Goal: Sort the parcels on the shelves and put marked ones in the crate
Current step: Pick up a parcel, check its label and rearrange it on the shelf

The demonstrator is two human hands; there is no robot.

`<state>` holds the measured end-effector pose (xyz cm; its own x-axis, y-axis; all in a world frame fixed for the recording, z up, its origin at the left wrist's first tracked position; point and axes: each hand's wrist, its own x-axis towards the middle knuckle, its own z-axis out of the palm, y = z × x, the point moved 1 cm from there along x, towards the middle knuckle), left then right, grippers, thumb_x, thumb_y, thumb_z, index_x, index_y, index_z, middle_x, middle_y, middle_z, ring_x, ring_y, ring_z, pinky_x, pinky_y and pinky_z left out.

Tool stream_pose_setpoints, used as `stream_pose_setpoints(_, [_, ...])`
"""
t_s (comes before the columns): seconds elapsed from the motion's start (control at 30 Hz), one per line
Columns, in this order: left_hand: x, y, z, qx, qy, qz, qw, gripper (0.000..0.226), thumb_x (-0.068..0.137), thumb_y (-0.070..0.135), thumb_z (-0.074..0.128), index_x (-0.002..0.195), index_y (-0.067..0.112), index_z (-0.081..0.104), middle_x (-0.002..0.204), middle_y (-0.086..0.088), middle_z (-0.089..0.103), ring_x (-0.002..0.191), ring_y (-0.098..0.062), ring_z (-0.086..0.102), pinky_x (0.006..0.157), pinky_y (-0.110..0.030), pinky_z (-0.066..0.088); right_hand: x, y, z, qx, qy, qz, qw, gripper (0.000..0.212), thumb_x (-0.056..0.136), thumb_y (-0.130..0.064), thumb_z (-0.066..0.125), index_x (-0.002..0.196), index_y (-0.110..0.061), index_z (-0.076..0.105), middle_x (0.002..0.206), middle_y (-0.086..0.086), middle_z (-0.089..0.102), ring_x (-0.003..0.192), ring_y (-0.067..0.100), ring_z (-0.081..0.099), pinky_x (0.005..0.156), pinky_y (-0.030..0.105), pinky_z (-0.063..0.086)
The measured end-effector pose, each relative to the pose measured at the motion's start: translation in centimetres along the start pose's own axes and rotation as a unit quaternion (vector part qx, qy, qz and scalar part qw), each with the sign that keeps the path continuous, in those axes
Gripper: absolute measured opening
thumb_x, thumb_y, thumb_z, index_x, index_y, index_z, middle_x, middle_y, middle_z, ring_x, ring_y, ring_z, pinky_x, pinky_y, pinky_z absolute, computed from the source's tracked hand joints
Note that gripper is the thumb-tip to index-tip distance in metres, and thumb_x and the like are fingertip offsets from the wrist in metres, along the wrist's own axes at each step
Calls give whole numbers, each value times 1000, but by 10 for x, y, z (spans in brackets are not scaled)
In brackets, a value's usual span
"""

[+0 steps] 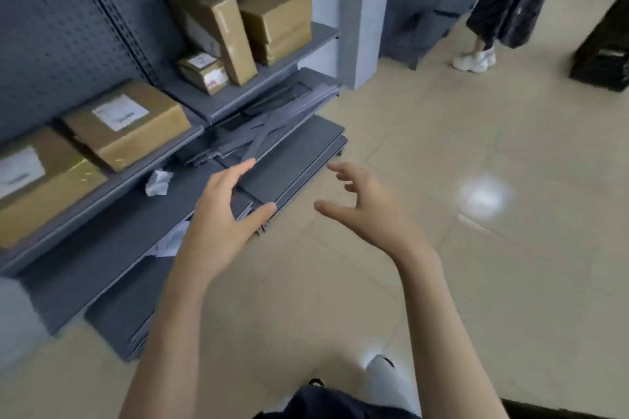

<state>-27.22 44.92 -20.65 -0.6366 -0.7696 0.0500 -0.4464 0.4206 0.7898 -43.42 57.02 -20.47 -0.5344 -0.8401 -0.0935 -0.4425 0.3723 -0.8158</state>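
Head view: left hand (221, 214) and right hand (367, 207) spread, empty, beside shelf edge (102, 187).

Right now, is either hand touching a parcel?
Apart. The head view shows the left hand and right hand open in front of the shelf, clear floor and shelf between them and every parcel.
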Motion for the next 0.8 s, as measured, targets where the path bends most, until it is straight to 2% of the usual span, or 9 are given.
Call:
stream_pose_setpoints(0.07, [8,-22,-19,-5,36,-36,999,60,83,31,69,136,38,42,129,24,35,117,7,34,103,-27,33,26,-16,24,-1,-59,-14,998,60,84,-31,68,138,-28,42,133,3,48,126,17,45,96,23,35])
stream_pose_setpoints(0.17, [20,-44,-31,-20,51,-69,996,57,84,32,67,134,40,42,128,25,35,116,9,34,104,-29,33,59,-22,46,-18,-115,-28,993,59,85,-33,68,138,-29,42,134,2,47,126,16,44,90,20,33])
stream_pose_setpoints(0.3, [49,-65,-46,-3,55,-98,994,59,85,34,65,137,38,39,133,22,35,123,5,33,105,-26,31,130,-31,62,-41,-145,-50,987,58,85,-32,68,137,-26,44,134,4,47,127,20,44,97,26,35])
stream_pose_setpoints(0.37, [72,-73,-57,12,72,-115,991,58,86,33,64,138,37,39,139,17,35,126,3,33,105,-24,31,176,-37,68,-43,-146,-75,986,57,85,-31,67,137,-25,45,134,3,48,125,19,45,93,23,34])
stream_pose_setpoints(0.43, [96,-80,-68,33,97,-138,985,59,86,35,64,138,36,39,140,17,35,130,0,33,109,-30,31,220,-45,74,-28,-158,-97,982,55,86,-32,67,136,-25,46,133,2,50,123,17,46,90,22,34])
stream_pose_setpoints(0.57, [144,-95,-86,40,148,-197,968,57,86,35,64,136,40,38,128,22,36,120,4,34,104,-25,30,293,-56,88,7,-215,-95,972,53,86,-31,67,134,-25,47,129,1,50,117,15,49,76,18,44])
stream_pose_setpoints(0.67, [174,-110,-90,27,187,-238,953,60,86,35,65,139,36,37,140,15,37,129,-3,33,105,-27,30,338,-58,108,28,-243,-91,965,52,85,-30,68,133,-23,48,125,0,52,122,20,50,95,34,45])
stream_pose_setpoints(0.73, [190,-122,-91,31,203,-254,945,62,87,32,65,141,33,36,143,11,35,129,-2,31,101,-22,26,359,-60,126,40,-261,-96,960,51,85,-28,68,132,-20,49,119,-4,51,122,21,50,97,35,43])
stream_pose_setpoints(0.8, [205,-136,-94,29,210,-270,939,62,88,31,64,142,30,36,144,9,35,130,-2,30,99,-19,23,372,-60,145,50,-287,-84,953,55,86,-28,68,136,-21,47,127,0,51,123,19,49,96,31,41])
